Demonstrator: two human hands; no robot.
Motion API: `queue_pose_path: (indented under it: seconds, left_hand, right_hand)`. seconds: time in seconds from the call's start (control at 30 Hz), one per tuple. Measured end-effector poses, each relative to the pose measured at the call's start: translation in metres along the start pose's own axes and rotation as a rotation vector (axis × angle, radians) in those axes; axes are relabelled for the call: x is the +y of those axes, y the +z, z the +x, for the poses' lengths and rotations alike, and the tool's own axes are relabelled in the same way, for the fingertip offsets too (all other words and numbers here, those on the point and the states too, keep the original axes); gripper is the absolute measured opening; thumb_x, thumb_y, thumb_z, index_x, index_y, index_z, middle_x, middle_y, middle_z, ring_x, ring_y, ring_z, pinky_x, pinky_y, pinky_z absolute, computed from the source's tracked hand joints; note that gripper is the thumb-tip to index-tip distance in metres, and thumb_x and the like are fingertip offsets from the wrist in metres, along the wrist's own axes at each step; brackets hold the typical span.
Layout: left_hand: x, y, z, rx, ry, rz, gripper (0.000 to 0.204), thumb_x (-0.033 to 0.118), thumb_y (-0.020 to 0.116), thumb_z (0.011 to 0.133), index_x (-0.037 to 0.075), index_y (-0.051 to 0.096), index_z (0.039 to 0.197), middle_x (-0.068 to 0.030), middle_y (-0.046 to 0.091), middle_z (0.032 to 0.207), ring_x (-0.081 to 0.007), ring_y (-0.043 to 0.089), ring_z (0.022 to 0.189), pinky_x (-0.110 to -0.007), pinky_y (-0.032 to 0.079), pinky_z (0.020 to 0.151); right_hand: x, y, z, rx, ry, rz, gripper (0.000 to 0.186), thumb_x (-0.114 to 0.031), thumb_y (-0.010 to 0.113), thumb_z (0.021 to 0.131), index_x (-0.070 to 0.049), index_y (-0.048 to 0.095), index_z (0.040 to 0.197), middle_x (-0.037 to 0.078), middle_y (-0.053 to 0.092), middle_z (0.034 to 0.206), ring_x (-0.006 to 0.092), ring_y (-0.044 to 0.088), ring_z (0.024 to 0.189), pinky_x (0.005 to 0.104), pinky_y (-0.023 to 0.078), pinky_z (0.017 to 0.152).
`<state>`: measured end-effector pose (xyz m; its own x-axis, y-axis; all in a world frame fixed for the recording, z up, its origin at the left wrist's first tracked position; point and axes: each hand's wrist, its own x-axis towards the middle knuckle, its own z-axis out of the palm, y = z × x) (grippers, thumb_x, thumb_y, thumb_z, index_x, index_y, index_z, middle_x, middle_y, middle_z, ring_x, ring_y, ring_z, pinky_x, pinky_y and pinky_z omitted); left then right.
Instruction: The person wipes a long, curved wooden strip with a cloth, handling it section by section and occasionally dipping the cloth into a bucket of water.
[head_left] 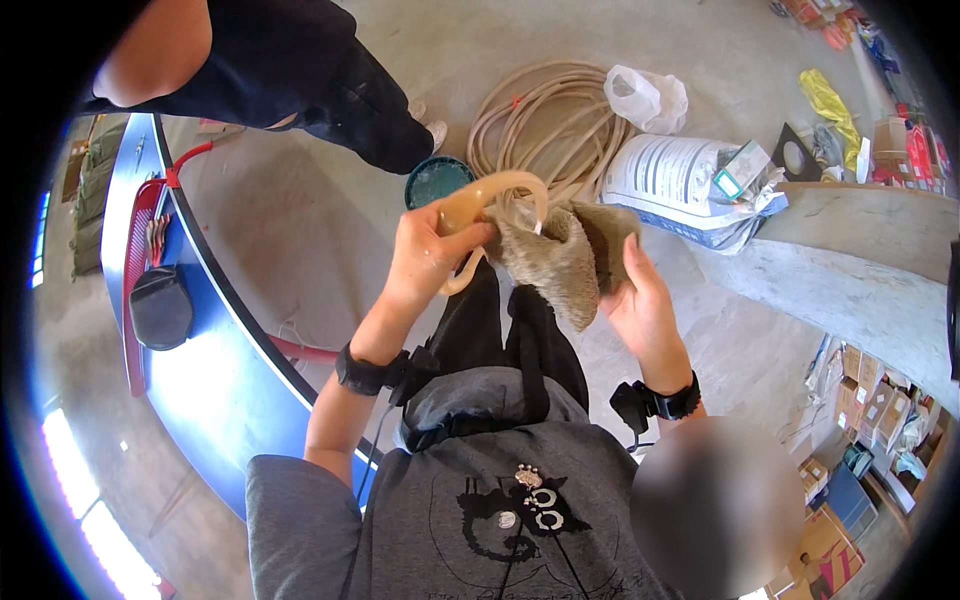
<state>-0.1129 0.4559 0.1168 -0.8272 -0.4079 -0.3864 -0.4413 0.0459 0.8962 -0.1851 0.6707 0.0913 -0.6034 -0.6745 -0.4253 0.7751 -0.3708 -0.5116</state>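
In front of my body, my left hand point(420, 255) is closed on a curved, glossy cream-coloured piece point(512, 183), its thumb pressed near the edge of a cloth. The piece bends like a hook over the cloth, and a lower curved end shows beneath the hand. A shaggy grey-brown cloth point(545, 262) hangs folded between both hands. On its right side, my right hand point(645, 305) grips the cloth with the thumb up; the other fingers are partly hidden behind it. Dark straps circle both wrists.
Beyond my hands lie a coiled beige hose point(540, 120), a green bucket point(438, 182), a white plastic bag point(648, 98) and a large white-and-blue sack point(670, 185). A blue table point(215, 350) with a black-and-red paddle-like item stands left. Another person point(300, 80) stands at the far left.
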Motion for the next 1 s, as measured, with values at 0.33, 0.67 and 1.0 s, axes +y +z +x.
queue_pose_path:
  seconds: [0.33,0.67,1.0]
  left_hand:
    - [-0.01,-0.016,0.013,-0.051,-0.085,0.037,0.018,0.017,0.066,0.075,0.004,0.061,0.086,0.0048,0.046,0.057,-0.0024,0.035,0.048,-0.018,0.025,0.045]
    - [-0.013,-0.024,0.017,-0.131,-0.05,0.096,0.019,0.018,0.067,0.073,0.004,0.061,0.086,0.0054,0.045,0.058,-0.0027,0.034,0.048,-0.018,0.024,0.044]
    - [-0.061,0.012,0.034,-0.169,0.075,0.361,0.026,0.017,0.069,0.069,0.001,0.06,0.087,-0.0077,0.06,0.072,-0.0146,0.055,0.066,-0.026,0.043,0.063]
  right_hand:
    - [-0.026,0.003,-0.013,0.202,0.021,-0.036,0.034,-0.022,0.037,0.091,-0.004,0.04,0.12,0.01,0.052,0.111,0.022,0.056,0.097,0.0371,0.051,0.074]
    - [-0.026,-0.044,-0.001,0.366,0.071,-0.295,0.04,-0.028,0.041,0.09,-0.005,0.037,0.122,0.009,0.049,0.116,0.0217,0.051,0.103,0.0414,0.05,0.074]
    - [0.078,-0.062,0.041,0.122,0.113,0.681,0.044,-0.031,0.029,0.092,-0.005,0.03,0.128,0.012,0.035,0.131,0.028,0.031,0.122,0.049,0.021,0.102]
